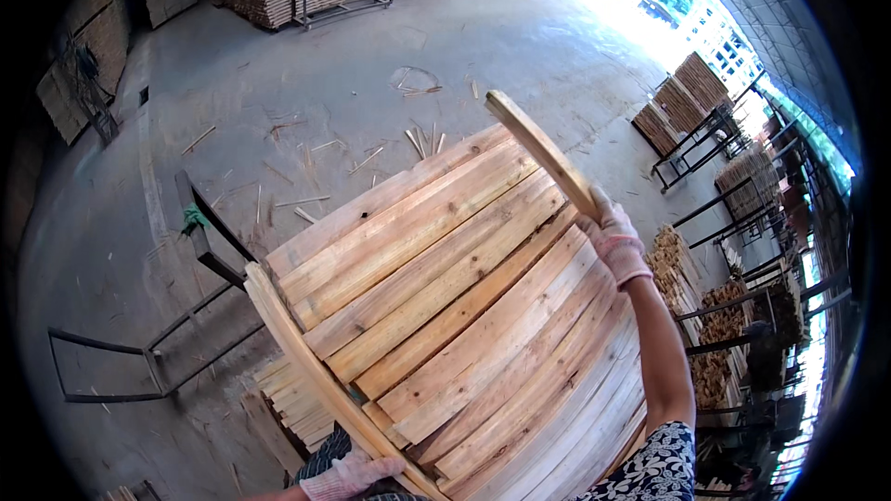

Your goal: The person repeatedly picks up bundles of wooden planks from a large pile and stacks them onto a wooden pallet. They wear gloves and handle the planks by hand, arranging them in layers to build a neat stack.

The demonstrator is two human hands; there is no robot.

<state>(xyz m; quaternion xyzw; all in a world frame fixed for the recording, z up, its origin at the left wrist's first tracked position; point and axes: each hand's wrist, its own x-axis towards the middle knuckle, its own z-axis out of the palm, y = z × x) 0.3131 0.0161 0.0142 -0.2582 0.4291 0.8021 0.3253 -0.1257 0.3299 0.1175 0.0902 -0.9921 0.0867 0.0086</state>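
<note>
Carrying this stack of planks (464, 315) at chest height, I judge it heavy and stiff, a load that wants two wide-set grips rather than one in the middle. My right hand (613, 239), in a pale knit glove, is closed around the lower part of a loose plank (541, 150) that stands up along the far right edge of the stack, its free end pointing away over the concrete floor (306, 83). My left hand (351, 475), gloved the same, is curled on the near end of a side plank (316, 371) that runs down the left edge. The boards are rough-sawn, pale yellow to reddish, knotted, and laid side by side in a slanting sheet; the surfaces look dry and splintery, so not slippery, though single boards could slide off one another if I tilt them. Below to the left stand a dark metal rack (200, 241) and a lower pile of boards (288, 399).
</note>
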